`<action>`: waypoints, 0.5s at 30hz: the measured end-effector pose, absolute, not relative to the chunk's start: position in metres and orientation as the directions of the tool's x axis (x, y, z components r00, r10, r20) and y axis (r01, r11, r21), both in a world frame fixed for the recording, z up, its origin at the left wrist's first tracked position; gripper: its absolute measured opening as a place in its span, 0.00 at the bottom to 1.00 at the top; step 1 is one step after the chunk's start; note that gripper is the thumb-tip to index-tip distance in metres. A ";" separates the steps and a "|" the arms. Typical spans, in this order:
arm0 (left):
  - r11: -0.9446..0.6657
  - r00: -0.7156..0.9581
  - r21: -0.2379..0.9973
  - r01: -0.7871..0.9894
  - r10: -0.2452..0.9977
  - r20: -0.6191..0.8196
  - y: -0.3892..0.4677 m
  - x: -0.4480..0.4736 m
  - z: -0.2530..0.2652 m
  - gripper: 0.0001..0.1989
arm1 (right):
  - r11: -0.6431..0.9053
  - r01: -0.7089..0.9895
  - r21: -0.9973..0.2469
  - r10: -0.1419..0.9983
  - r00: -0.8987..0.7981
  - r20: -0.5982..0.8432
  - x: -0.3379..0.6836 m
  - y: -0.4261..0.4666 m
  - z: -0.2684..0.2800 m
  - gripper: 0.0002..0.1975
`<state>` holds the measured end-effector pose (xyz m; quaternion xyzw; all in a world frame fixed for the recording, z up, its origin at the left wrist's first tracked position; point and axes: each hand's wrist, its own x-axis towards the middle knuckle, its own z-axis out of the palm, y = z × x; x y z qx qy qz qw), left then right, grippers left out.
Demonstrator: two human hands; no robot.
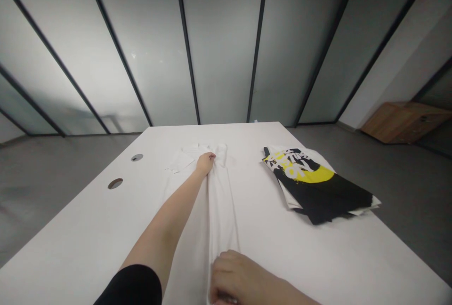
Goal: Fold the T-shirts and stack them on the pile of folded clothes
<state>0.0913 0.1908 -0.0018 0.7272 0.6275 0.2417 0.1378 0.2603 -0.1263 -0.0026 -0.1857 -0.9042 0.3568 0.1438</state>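
While the left hand (205, 163) pinches the cloth (221, 206) on the tabletop (77, 215), the right hand (237, 273) curls over it.
Its near end is cut off; I cannot tell the right grip's hold.

Losing the near end of the white cloth (222, 206), the lowest part of the right hand (233, 276), the right forearm (282, 288) and the black sleeve (132, 284) below the bottom edge, while hiding a little cloth behind the left hand (206, 161). Burying most lower layers of the shirt pile (328, 201), and cutting off the wooden cabinet (406, 121) at the right and the glass panels (219, 36) at the top. Blurring dark smudges (112, 121) on the left panels, and leaving a scrap (255, 121) by the table's (88, 229) far edge too small to tell.
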 end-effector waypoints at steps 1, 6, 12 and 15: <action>-0.175 0.100 0.487 0.856 0.979 0.176 0.189 0.092 -0.002 0.15 | 0.676 0.225 -0.702 0.427 -0.896 0.124 0.261 -0.126 -0.001 0.09; -0.166 0.085 0.409 0.897 0.974 0.210 0.177 0.094 -0.002 0.11 | 0.618 0.191 -0.762 0.415 -0.903 0.110 0.265 -0.128 0.006 0.11; -0.211 0.121 0.385 0.899 0.962 0.245 0.173 0.112 0.004 0.14 | 0.608 0.335 -0.720 0.648 -0.733 0.207 0.267 -0.129 0.009 0.09; -0.212 0.139 0.392 0.896 0.969 0.205 0.180 0.127 0.005 0.15 | 0.583 0.473 -0.661 0.740 -0.645 0.192 0.265 -0.125 0.007 0.10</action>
